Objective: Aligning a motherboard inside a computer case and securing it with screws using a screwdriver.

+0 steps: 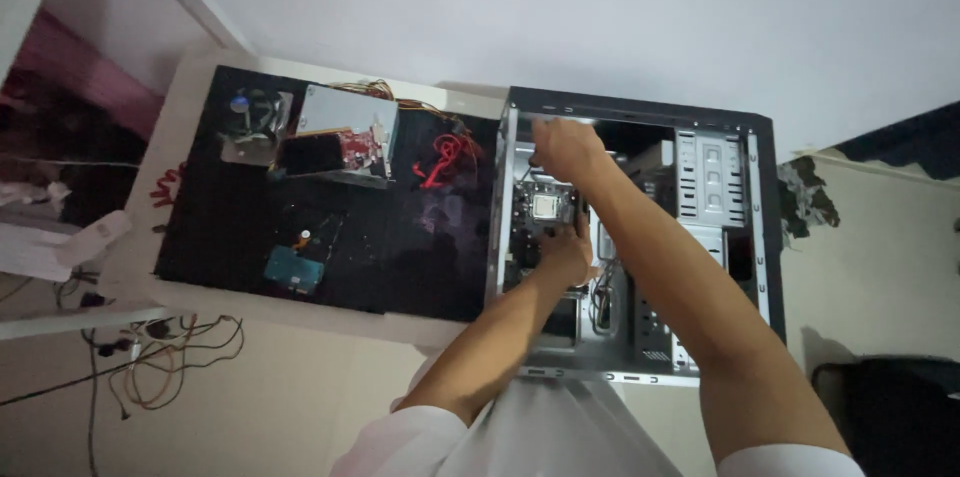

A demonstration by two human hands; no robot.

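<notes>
An open computer case [760,237] lies on its side on the table, its inside facing up. A motherboard [545,205] with a square silver processor sits in its left part. My left hand [568,249] reaches into the case and rests on the near part of the motherboard, fingers curled on its edge. My right hand [563,145] is at the far left corner of the case, fingers bent down onto the top of the board; what they pinch is hidden.
A black mat [400,257] covers the white table left of the case. On it lie a cooler fan [252,117], a grey power supply [345,112] with wires, a red card [358,147], red cables [445,159] and a blue hard drive [293,270]. Loose cables [170,357] hang below the table edge.
</notes>
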